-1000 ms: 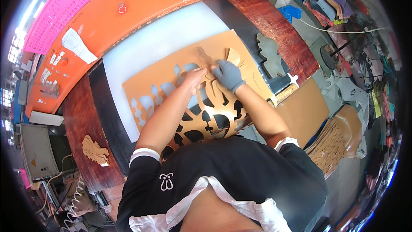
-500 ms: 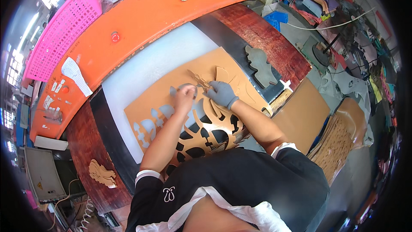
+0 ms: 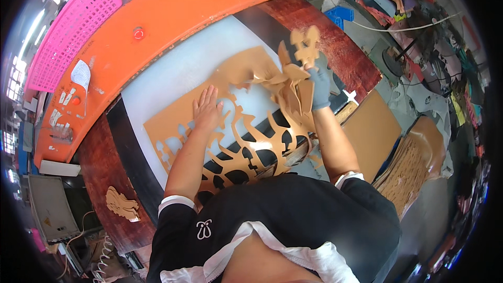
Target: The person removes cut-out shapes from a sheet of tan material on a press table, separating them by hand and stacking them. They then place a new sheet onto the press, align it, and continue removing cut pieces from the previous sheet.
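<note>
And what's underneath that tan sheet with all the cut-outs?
Under the tan sheet, a white board shows through the farther openings and a black surface through many nearer ones. Whatever lies beneath its solid parts, including under the left hand, is covered.

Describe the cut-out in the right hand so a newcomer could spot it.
Below the orange beam across the top, a white board carries a tan sheet full of holes. At that sheet's right side, the gloved right hand holds up a tan cut-out. Its two-lobed far end distinguishes it from the sheet's folds alongside.
</note>
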`<state>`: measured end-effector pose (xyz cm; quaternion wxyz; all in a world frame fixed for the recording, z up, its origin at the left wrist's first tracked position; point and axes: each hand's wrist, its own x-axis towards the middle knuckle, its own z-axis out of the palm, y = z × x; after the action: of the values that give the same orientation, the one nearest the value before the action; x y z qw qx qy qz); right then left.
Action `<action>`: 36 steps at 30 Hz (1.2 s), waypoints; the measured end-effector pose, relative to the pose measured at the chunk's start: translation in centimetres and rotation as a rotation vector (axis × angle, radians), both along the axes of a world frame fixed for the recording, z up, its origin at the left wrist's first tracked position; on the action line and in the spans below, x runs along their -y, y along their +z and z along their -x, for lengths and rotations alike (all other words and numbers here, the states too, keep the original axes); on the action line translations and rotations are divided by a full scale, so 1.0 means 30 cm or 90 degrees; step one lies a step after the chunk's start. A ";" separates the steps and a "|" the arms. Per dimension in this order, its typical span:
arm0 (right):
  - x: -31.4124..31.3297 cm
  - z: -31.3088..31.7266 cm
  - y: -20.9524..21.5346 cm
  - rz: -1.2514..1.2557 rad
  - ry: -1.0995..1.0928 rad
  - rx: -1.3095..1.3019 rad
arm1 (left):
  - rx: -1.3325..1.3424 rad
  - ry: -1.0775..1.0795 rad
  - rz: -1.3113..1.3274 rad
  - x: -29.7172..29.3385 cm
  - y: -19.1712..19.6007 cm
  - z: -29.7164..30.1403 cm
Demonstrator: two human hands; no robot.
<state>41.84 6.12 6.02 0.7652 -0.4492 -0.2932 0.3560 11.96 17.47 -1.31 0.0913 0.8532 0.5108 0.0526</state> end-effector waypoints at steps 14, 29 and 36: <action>0.121 -0.226 0.250 0.148 -0.148 0.429 | 0.404 -0.133 0.156 0.144 0.122 -0.247; -0.066 0.080 -0.231 0.140 -0.088 0.768 | 0.497 0.205 0.861 0.024 0.102 -0.435; -0.072 0.085 -0.232 0.155 -0.090 0.799 | 0.656 0.249 0.789 0.056 0.072 -0.507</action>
<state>39.31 8.26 -0.95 0.4130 -0.6740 -0.6125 0.0051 27.15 15.79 0.84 0.7565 0.4132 0.4807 0.1608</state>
